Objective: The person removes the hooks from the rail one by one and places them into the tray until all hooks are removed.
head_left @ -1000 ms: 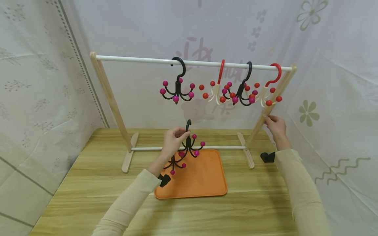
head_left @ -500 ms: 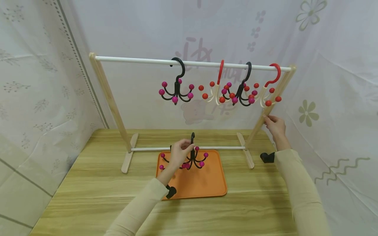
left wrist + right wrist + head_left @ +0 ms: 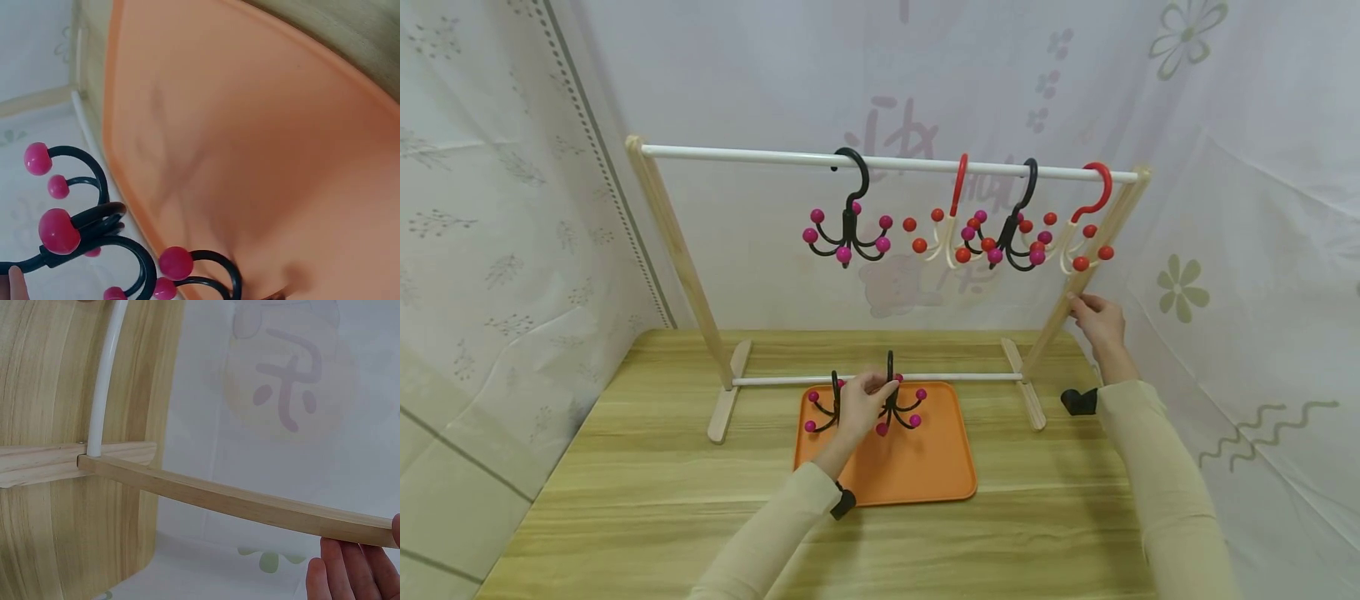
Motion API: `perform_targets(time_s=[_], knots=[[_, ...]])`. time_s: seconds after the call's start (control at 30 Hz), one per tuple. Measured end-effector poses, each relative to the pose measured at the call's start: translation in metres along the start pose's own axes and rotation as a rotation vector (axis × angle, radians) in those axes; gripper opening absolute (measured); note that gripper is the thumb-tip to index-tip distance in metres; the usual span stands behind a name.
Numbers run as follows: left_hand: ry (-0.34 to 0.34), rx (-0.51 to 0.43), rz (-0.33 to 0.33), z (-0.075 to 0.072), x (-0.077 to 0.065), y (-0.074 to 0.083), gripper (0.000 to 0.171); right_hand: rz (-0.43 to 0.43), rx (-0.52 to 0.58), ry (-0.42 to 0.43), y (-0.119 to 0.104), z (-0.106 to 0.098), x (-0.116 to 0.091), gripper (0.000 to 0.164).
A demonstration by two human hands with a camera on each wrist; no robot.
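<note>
1. One orange tray (image 3: 925, 471) lies nearest us on the tabletop (image 3: 625, 500).
2. Above its rear part, the left grip (image 3: 862, 404) pinches a black hanger (image 3: 891, 402) by the stem. We note this hanger has come down from higher up; we cannot confirm contact with the tray. We judge its lowering nearly complete.
3. Just beside it, we see a second black hanger (image 3: 835, 398) at the tray.
4. Farther off, the right grip (image 3: 1099, 323) still holds the right upright (image 3: 1046, 343).
5. Farthest, four hangers (image 3: 849, 223) remain on the white rail (image 3: 737, 156).
</note>
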State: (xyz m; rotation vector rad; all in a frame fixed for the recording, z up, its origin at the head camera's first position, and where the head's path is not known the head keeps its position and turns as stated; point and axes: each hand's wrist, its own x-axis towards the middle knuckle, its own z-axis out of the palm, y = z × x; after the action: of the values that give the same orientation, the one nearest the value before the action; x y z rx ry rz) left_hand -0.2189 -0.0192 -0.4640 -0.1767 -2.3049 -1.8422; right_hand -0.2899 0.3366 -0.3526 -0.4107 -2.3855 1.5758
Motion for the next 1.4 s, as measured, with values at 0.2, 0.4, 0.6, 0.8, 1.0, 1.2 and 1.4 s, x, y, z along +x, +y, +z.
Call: perform_targets(time_s=[0.2, 0.4, 0.6, 0.8, 1.0, 1.2, 1.4], knots=[[-0.017, 0.003, 0.046, 0.007, 0.002, -0.010, 0.014, -0.003, -0.005, 0.002, 0.003, 0.000, 0.002, 0.055], [-0.009, 0.039, 0.141, 0.015, 0.002, -0.016, 0.008, -0.004, -0.015, -0.005, 0.004, 0.000, 0.003, 0.056], [-0.013, 0.063, 0.149, 0.019, -0.003, -0.022, 0.011, -0.006, -0.023, -0.003, 0.004, -0.001, 0.003, 0.056], [0.001, 0.067, 0.142, 0.020, -0.006, -0.029, 0.016, -0.001, -0.036, -0.004, 0.003, 0.000, 0.004, 0.057], [0.071, 0.080, 0.128, 0.019, -0.008, -0.034, 0.017, -0.002, -0.037, -0.002, 0.003, 0.000, 0.004, 0.057], [0.103, 0.060, 0.102, 0.018, -0.008, -0.037, 0.011, -0.001, -0.035, -0.006, 0.003, 0.000, 0.004, 0.057], [0.082, 0.042, 0.114, 0.019, -0.006, -0.039, 0.014, 0.001, -0.032, -0.001, 0.003, 0.000, 0.004, 0.058]])
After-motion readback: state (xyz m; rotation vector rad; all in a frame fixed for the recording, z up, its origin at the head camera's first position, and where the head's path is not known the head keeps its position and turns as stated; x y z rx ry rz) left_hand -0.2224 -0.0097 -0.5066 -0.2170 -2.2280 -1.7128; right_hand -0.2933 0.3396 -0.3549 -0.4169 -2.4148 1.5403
